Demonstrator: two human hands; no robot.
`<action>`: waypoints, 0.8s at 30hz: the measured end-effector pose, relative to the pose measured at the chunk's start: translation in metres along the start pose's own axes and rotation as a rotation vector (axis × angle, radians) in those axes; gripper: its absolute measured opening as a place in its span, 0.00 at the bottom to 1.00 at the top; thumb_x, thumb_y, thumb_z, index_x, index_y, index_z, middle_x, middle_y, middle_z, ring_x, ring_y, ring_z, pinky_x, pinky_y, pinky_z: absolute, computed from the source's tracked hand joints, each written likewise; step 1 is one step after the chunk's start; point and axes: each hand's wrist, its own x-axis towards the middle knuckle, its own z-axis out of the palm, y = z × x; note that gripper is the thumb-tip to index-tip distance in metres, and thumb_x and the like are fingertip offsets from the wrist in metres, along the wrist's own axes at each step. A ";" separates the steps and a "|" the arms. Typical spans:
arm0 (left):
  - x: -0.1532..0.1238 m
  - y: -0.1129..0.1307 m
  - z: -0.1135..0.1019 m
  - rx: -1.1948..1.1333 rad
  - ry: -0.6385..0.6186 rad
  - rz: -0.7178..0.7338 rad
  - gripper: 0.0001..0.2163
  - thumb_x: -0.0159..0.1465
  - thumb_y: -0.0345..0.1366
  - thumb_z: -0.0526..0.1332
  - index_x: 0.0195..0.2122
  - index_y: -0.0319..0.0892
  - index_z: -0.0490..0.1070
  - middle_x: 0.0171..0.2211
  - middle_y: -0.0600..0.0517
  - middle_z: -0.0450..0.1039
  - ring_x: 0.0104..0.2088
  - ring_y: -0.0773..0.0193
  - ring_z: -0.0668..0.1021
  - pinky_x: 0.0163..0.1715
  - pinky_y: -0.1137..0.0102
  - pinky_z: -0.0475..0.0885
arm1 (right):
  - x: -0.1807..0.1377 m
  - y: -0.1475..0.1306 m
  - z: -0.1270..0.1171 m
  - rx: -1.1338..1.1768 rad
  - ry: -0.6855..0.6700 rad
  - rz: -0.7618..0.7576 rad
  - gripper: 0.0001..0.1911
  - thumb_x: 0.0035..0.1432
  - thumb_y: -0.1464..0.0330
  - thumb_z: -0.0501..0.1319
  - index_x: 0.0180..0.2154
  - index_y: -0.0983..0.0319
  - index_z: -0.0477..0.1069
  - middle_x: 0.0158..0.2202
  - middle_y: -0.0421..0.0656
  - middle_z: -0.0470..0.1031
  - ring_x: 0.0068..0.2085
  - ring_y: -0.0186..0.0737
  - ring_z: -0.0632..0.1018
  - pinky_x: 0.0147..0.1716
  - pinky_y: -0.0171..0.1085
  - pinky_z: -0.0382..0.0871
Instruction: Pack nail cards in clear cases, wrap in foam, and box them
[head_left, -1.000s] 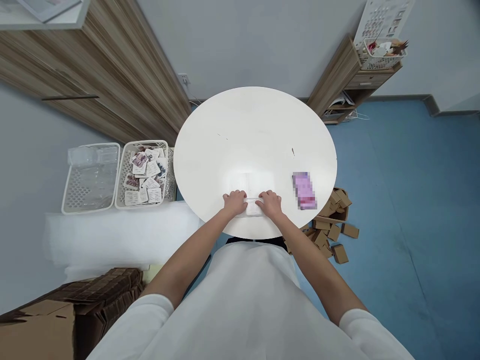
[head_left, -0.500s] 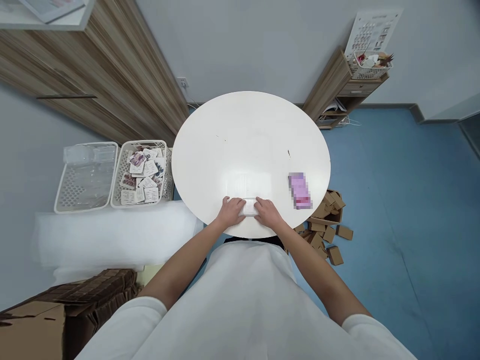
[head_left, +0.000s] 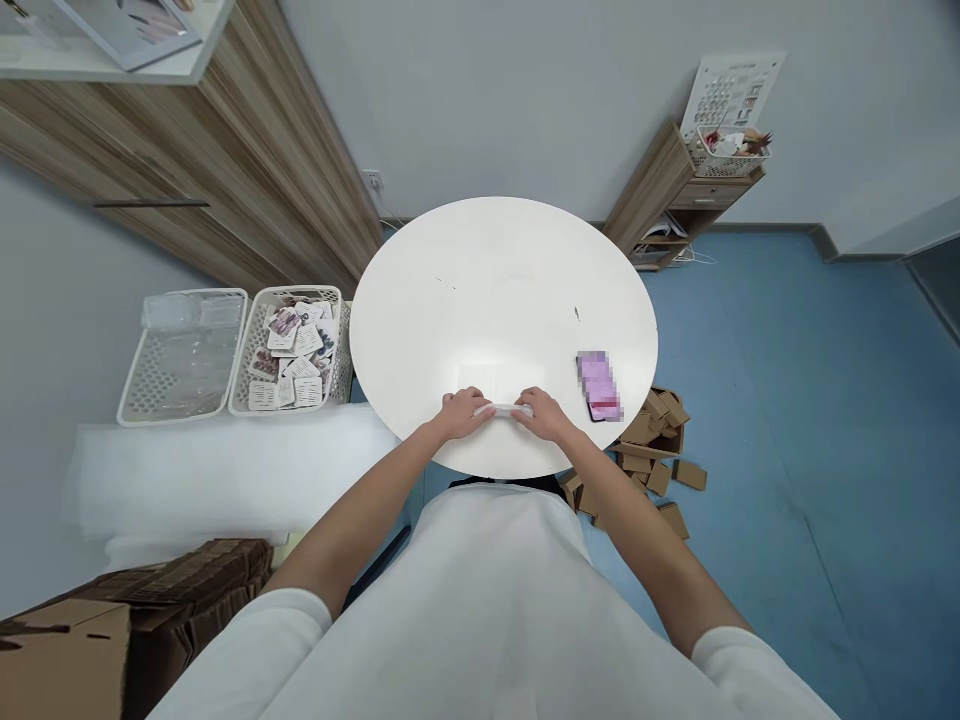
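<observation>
Between my two hands, close to the near edge of the round white table [head_left: 495, 270], is a small white wrapped bundle [head_left: 504, 411]. Its narrow side faces up, and what is inside it cannot be seen. My left hand [head_left: 465, 412] grips its left end with fingers closed. On the other end, my right hand [head_left: 541, 413] is closed in the same way. A phone [head_left: 598, 386] with a blurred purple screen lies on the table to the right of my right hand.
Left of the table stand a basket of printed cards [head_left: 296, 350] and a basket of clear plastic pieces [head_left: 187, 360]. White foam sheeting [head_left: 225, 470] and stacked cardboard [head_left: 202, 590] lie nearer. Small brown boxes [head_left: 656, 415] sit on the floor at right.
The bundle has tipped from showing its broad flat face to showing a narrow side. My hands stay on its ends, and the head view has shifted slightly.
</observation>
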 end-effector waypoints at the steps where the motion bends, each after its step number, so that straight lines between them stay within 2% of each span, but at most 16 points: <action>1: 0.003 -0.002 -0.002 -0.022 0.016 -0.017 0.19 0.61 0.49 0.42 0.43 0.52 0.69 0.45 0.51 0.67 0.46 0.57 0.69 0.45 0.59 0.58 | 0.006 0.001 -0.002 -0.002 -0.011 0.030 0.17 0.58 0.57 0.48 0.40 0.59 0.68 0.43 0.46 0.68 0.42 0.40 0.70 0.38 0.37 0.61; 5: 0.011 -0.015 -0.006 -0.129 0.087 -0.104 0.17 0.59 0.48 0.48 0.43 0.48 0.68 0.42 0.53 0.70 0.41 0.60 0.72 0.41 0.65 0.63 | 0.025 0.007 -0.007 0.000 -0.064 0.099 0.17 0.60 0.59 0.46 0.40 0.58 0.69 0.39 0.46 0.71 0.40 0.41 0.71 0.37 0.38 0.60; 8: 0.018 -0.024 -0.007 -0.186 0.128 -0.205 0.14 0.57 0.44 0.52 0.41 0.46 0.68 0.36 0.53 0.72 0.36 0.62 0.73 0.34 0.69 0.66 | 0.035 0.008 -0.007 0.027 -0.041 0.155 0.15 0.60 0.60 0.46 0.42 0.58 0.66 0.39 0.44 0.72 0.40 0.41 0.71 0.38 0.39 0.59; 12: 0.028 -0.029 -0.007 -0.152 0.129 -0.361 0.11 0.56 0.43 0.55 0.36 0.43 0.68 0.33 0.51 0.72 0.34 0.60 0.73 0.29 0.70 0.65 | 0.043 0.005 0.002 0.013 -0.009 0.262 0.13 0.59 0.62 0.48 0.43 0.59 0.64 0.36 0.43 0.73 0.37 0.41 0.72 0.39 0.40 0.58; 16: 0.031 -0.032 -0.003 -0.114 0.132 -0.462 0.14 0.54 0.44 0.56 0.40 0.43 0.65 0.34 0.50 0.71 0.35 0.59 0.73 0.30 0.69 0.65 | 0.046 0.002 0.015 -0.029 0.032 0.326 0.12 0.59 0.64 0.48 0.43 0.58 0.63 0.40 0.46 0.71 0.40 0.41 0.71 0.40 0.40 0.58; 19: 0.025 -0.033 0.002 -0.107 0.216 -0.519 0.20 0.54 0.42 0.57 0.48 0.43 0.59 0.37 0.49 0.70 0.38 0.59 0.72 0.35 0.67 0.65 | 0.040 0.005 0.019 -0.037 0.118 0.368 0.14 0.58 0.64 0.50 0.46 0.59 0.62 0.44 0.47 0.67 0.44 0.43 0.68 0.41 0.40 0.58; 22: 0.013 -0.026 0.007 0.009 0.402 -0.486 0.24 0.55 0.40 0.57 0.52 0.42 0.55 0.47 0.44 0.64 0.48 0.54 0.67 0.42 0.62 0.63 | 0.022 0.011 0.017 0.026 0.283 0.432 0.19 0.56 0.64 0.52 0.50 0.59 0.59 0.48 0.48 0.64 0.49 0.46 0.64 0.45 0.43 0.57; 24: 0.005 -0.015 0.012 0.089 0.474 -0.316 0.22 0.57 0.39 0.55 0.53 0.41 0.56 0.51 0.42 0.61 0.51 0.52 0.63 0.45 0.60 0.60 | 0.002 0.014 0.017 0.120 0.405 0.481 0.22 0.55 0.64 0.52 0.52 0.61 0.57 0.50 0.49 0.62 0.51 0.47 0.63 0.46 0.44 0.58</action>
